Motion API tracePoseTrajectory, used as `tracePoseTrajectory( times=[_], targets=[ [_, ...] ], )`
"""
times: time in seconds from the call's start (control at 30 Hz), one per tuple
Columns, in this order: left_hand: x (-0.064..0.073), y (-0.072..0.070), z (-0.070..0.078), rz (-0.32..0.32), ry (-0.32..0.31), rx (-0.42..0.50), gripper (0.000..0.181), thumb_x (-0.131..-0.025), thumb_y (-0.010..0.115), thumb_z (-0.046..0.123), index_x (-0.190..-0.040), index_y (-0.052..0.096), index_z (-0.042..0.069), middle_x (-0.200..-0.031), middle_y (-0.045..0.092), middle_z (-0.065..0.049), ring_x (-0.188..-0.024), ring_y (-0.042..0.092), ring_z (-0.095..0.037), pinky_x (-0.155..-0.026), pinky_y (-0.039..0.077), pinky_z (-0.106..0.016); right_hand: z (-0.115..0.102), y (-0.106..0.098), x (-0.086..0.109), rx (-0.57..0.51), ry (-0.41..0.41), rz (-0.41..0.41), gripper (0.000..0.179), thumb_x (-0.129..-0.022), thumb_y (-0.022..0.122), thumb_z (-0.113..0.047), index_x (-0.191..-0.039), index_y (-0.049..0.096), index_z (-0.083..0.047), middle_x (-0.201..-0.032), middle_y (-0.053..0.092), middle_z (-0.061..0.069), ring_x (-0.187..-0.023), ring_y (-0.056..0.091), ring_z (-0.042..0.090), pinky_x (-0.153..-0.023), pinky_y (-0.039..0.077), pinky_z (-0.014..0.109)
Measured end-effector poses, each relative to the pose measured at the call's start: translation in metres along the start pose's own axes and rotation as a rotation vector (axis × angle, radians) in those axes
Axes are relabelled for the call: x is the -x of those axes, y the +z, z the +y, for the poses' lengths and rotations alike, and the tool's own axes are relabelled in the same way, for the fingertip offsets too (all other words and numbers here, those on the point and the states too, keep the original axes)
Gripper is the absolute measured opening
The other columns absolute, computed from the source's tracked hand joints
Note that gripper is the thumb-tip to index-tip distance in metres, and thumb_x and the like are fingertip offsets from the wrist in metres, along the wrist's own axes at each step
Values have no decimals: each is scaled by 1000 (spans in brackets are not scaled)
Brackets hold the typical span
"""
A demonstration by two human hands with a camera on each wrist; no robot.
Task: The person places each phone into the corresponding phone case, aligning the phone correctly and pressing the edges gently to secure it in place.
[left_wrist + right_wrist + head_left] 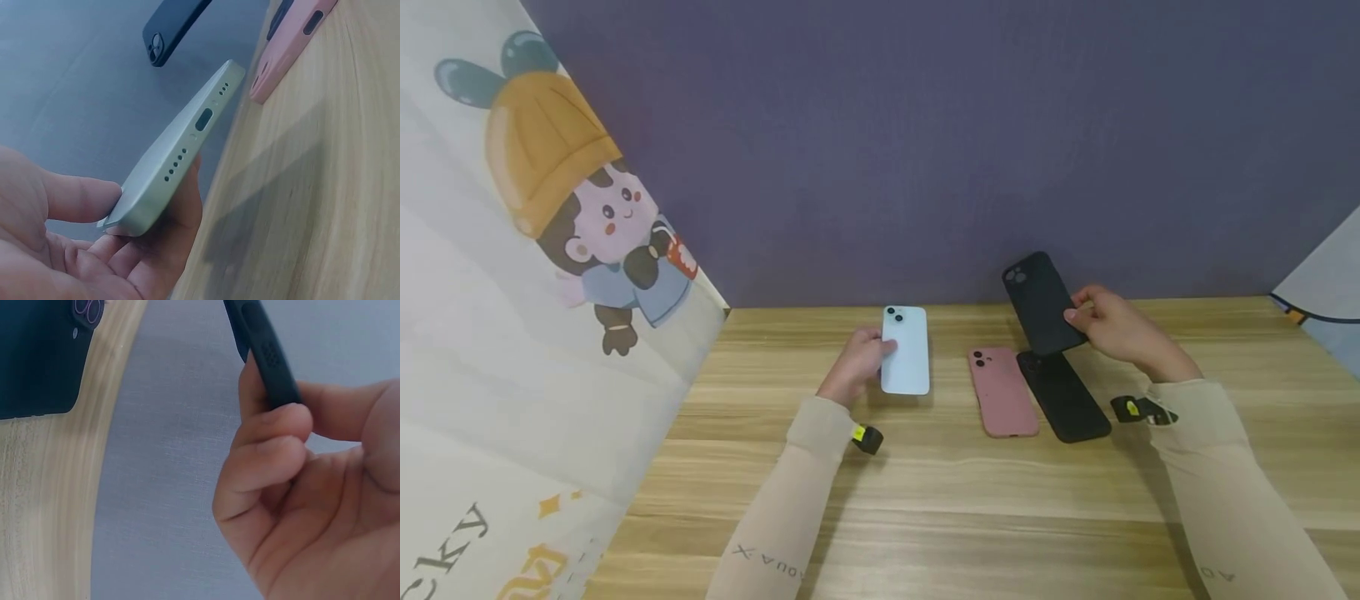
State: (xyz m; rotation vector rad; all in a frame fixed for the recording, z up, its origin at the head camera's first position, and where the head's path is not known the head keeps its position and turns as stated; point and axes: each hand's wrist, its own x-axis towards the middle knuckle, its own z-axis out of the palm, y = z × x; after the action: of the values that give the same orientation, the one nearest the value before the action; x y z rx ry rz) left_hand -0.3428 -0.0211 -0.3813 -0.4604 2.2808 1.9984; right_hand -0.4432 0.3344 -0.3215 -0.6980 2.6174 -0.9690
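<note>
Black case [1040, 302] in curled R grip [1123, 332]

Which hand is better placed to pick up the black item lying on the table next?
Probably the right hand: it's nearer the black item, though its grip is already on a black case and would likely need freeing first. The left hand is farther off and holds the white phone.

wood-grain table [970, 517], plain purple-grey panel [880, 150] behind, white printed sheet [497, 350] at left with cartoon figure [580, 204], pale sheet [1326, 283] far right
</note>
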Motion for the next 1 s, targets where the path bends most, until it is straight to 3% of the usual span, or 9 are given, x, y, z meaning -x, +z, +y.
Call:
tracePoseTrajectory(
  times=[0.1,0.33,0.57,1.0],
  targets=[
    [0,1,0,7,-3,1,33,-107,49,14,-132,56,-6,-127,64,-21,-114,65,-33,-96,57,-44,0,1,-1,-15,-4,-7,54,-112,36,-30,-146,29,12,-122,57,31,-88,59,28,-70,47,36],
    [2,4,0,10,-2,18,35,-106,49,13,-135,54,-7,-126,64,-22,-111,65,-32,-94,59,-43,-3,4,-1,-41,-4,-33,53,-112,36,-32,-146,29,9,-100,58,17,-71,50,22,-62,42,36],
    [1,4,1,1,3,18,36,-107,49,14,-136,53,-7,-128,63,-21,-114,64,-31,-95,58,-42,-7,5,0,-67,-16,-40,49,-112,38,-30,-144,31,7,-71,43,2,-54,39,15,-55,39,36],
    [4,6,5,-14,13,22,36,-108,47,15,-137,52,-5,-128,63,-21,-115,65,-32,-96,58,-44,-12,12,-2,-111,-68,-38,46,-112,41,-24,-142,31,10,-64,43,0,-49,37,12,-49,36,32]
  ],
)
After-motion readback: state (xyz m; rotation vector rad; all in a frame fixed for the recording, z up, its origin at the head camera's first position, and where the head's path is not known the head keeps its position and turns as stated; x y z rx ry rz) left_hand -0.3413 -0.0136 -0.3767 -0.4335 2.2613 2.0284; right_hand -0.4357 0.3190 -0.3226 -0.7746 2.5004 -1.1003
